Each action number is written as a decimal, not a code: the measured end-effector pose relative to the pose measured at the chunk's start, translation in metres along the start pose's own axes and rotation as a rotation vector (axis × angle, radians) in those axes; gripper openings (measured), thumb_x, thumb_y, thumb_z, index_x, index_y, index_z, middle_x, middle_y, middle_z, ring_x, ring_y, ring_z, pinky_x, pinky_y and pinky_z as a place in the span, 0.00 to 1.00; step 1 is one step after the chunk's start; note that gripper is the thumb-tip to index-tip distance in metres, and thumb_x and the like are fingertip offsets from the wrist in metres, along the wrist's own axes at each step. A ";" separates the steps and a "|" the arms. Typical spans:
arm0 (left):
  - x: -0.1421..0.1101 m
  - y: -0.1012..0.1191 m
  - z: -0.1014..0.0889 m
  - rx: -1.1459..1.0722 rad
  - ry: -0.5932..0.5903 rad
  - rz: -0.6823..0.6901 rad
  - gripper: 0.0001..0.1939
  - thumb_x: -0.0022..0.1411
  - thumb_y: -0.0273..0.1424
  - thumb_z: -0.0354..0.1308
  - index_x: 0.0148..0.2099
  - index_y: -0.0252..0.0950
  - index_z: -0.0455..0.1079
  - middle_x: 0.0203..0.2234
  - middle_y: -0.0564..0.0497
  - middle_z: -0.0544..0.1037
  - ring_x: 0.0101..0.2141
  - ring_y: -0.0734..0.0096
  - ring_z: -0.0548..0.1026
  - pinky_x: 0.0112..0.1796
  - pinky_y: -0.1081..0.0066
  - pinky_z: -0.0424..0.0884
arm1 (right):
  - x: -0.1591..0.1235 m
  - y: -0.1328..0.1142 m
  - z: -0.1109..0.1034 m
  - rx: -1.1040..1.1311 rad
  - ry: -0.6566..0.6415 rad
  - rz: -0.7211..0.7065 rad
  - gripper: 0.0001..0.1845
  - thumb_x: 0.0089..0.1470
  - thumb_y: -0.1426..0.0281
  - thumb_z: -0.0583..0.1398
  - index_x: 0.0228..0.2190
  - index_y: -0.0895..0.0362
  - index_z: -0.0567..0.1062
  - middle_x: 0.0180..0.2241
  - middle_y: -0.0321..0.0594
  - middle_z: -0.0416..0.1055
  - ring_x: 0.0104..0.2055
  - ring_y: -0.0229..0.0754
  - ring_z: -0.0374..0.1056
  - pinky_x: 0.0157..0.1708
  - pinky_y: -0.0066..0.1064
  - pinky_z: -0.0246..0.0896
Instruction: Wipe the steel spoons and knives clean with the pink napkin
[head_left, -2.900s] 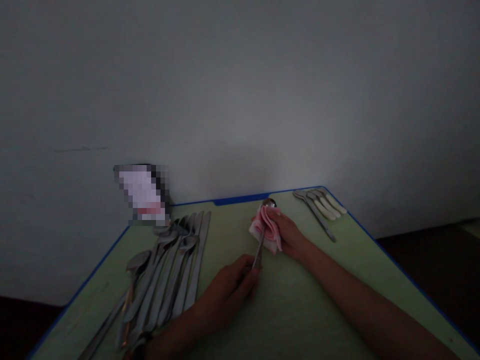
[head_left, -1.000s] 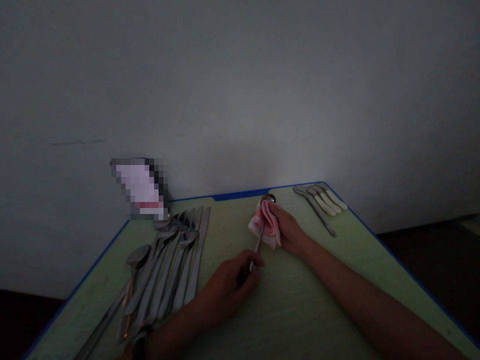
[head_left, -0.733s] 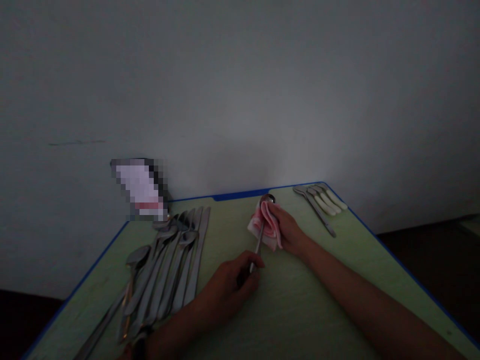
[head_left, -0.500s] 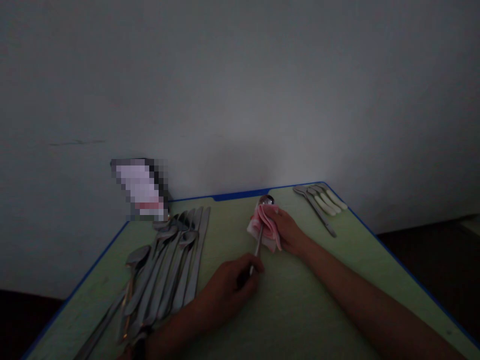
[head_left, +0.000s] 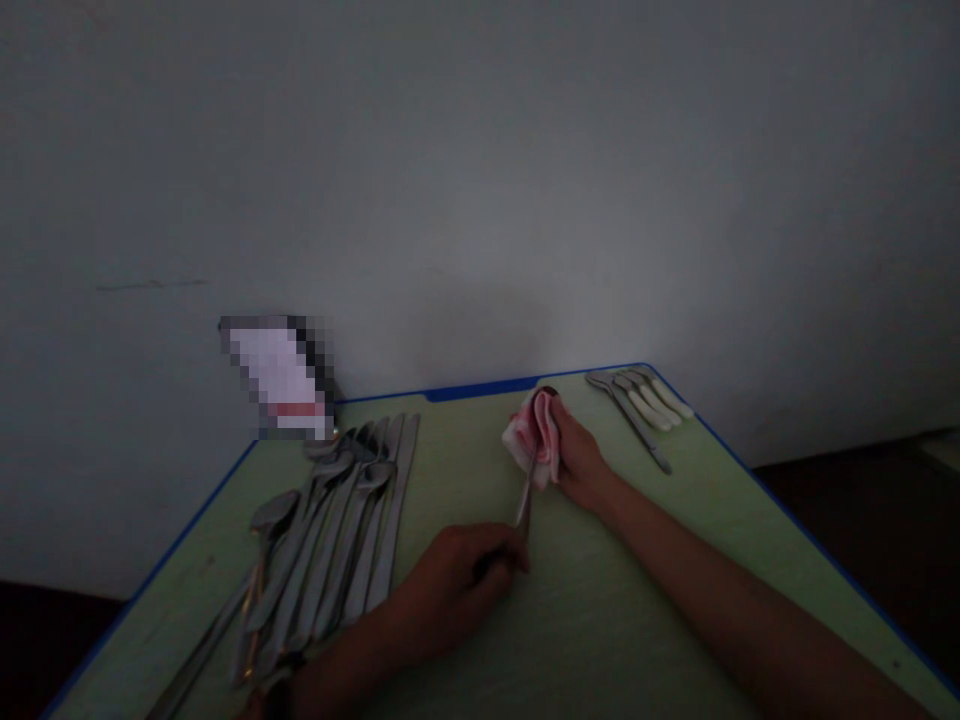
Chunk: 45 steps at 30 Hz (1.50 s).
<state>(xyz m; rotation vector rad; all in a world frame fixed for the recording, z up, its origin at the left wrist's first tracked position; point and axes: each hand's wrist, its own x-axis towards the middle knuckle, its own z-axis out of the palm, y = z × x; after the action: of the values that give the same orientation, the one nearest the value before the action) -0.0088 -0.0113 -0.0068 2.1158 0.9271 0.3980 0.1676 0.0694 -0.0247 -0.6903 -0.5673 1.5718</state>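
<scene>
Near the middle of the table, my left hand [head_left: 469, 585] pinches the handle end of a metal spoon [head_left: 526, 499]. The spoon points away from me, and most of its bowl is hidden in a folded pink and white cloth [head_left: 534, 440]. My right hand [head_left: 579, 455] grips that cloth around the spoon's upper part, with only a dark rim of the bowl showing above. Left of my left hand lies a group of metal spoons and knives [head_left: 330, 540], handles towards me.
Several spoons [head_left: 649, 400], some with white handles, lie at the far right corner of the green, blue-edged table [head_left: 637, 620]. A phone-like device [head_left: 277, 375], blurred out, leans against the grey wall [head_left: 480, 180] at the back left.
My right hand and the cloth have shifted slightly up and right over the spoon's bowl, covering more of it. My left hand has turned a little on the handle. The other cutlery stays put.
</scene>
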 end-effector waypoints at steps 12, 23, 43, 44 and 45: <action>0.000 0.003 0.007 0.253 0.175 0.071 0.11 0.63 0.27 0.47 0.46 0.39 0.67 0.37 0.48 0.73 0.37 0.67 0.70 0.39 0.67 0.66 | -0.004 0.001 0.000 -0.037 -0.006 -0.070 0.16 0.44 0.56 0.65 0.29 0.56 0.73 0.28 0.39 0.74 0.27 0.38 0.68 0.27 0.28 0.63; -0.003 -0.005 0.010 0.538 0.140 0.162 0.22 0.65 0.33 0.48 0.61 0.46 0.59 0.60 0.49 0.61 0.60 0.56 0.54 0.57 0.48 0.55 | -0.005 0.003 0.000 -0.133 -0.042 0.007 0.18 0.43 0.56 0.65 0.31 0.58 0.73 0.27 0.38 0.73 0.26 0.37 0.67 0.27 0.28 0.62; -0.008 0.009 -0.001 0.095 0.290 0.255 0.11 0.64 0.28 0.46 0.31 0.35 0.66 0.25 0.49 0.70 0.30 0.70 0.69 0.32 0.72 0.64 | 0.003 0.000 -0.003 0.040 -0.009 -0.038 0.12 0.41 0.64 0.67 0.26 0.57 0.72 0.24 0.35 0.71 0.26 0.34 0.64 0.28 0.26 0.63; -0.007 0.008 0.001 0.100 0.285 0.233 0.11 0.64 0.28 0.46 0.31 0.35 0.66 0.25 0.50 0.70 0.29 0.70 0.69 0.32 0.72 0.64 | 0.002 0.000 -0.003 0.018 -0.003 -0.031 0.13 0.40 0.65 0.68 0.27 0.57 0.72 0.25 0.35 0.72 0.27 0.35 0.65 0.30 0.27 0.64; -0.006 0.007 0.002 0.104 0.288 0.192 0.10 0.64 0.29 0.47 0.31 0.35 0.66 0.25 0.50 0.70 0.30 0.70 0.70 0.32 0.72 0.65 | 0.001 0.000 -0.003 -0.007 -0.003 -0.022 0.14 0.39 0.65 0.69 0.28 0.57 0.72 0.26 0.36 0.72 0.28 0.35 0.66 0.31 0.27 0.64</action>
<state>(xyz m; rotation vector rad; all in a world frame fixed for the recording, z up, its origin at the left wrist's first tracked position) -0.0080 -0.0199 -0.0026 2.2904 0.9235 0.7838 0.1695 0.0703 -0.0268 -0.6852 -0.5815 1.5516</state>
